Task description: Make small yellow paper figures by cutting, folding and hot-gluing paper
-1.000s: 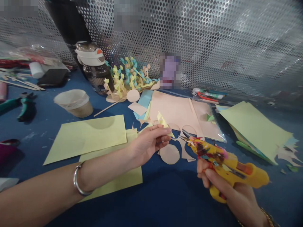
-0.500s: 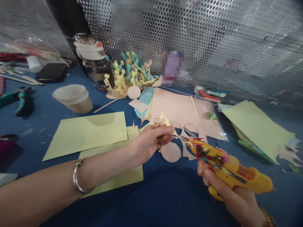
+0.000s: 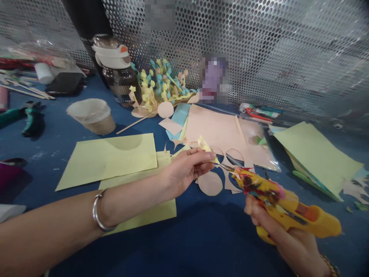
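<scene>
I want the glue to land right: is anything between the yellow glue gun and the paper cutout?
Nothing visible. The thin metal tip of the yellow plastic glue gun, in the right hand, nearly reaches the pale yellow paper cutout held in the left hand.

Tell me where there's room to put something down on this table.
Bare blue table lies between the yellow paper and the right hand, and between the paper cup and green pliers. Crowded: around the paper sculpture.
</scene>
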### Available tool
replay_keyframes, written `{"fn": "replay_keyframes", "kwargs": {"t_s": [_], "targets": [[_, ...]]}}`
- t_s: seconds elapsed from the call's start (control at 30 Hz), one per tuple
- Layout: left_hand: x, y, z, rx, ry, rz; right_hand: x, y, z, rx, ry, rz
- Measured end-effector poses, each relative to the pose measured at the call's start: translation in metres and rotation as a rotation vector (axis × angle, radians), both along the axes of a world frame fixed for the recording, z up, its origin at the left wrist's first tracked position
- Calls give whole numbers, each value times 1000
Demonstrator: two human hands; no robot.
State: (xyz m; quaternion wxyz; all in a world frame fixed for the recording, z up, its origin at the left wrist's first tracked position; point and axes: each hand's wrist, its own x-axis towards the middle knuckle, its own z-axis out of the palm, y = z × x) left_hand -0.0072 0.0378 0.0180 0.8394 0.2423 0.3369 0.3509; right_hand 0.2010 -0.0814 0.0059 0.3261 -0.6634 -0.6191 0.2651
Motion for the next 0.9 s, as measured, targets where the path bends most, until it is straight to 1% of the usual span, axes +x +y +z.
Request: {"fn": "replay_keyframes", "kwargs": {"t_s": [0.1, 0.23, 0.4, 0.7, 0.9], "targets": [[0, 0, 0, -6, 1, 9, -3, 1, 1, 44, -7, -48], [0, 0, 0, -15, 2, 19, -6, 5, 3, 112, 48, 2], [0, 0, 1, -18, 0, 8, -4, 6, 5, 88, 27, 43], [0, -1, 1, -27, -1, 26, -1, 2, 3, 61, -14, 5], [0, -1, 1, -24, -3, 18, 4, 4, -1, 96, -7, 70]]}}
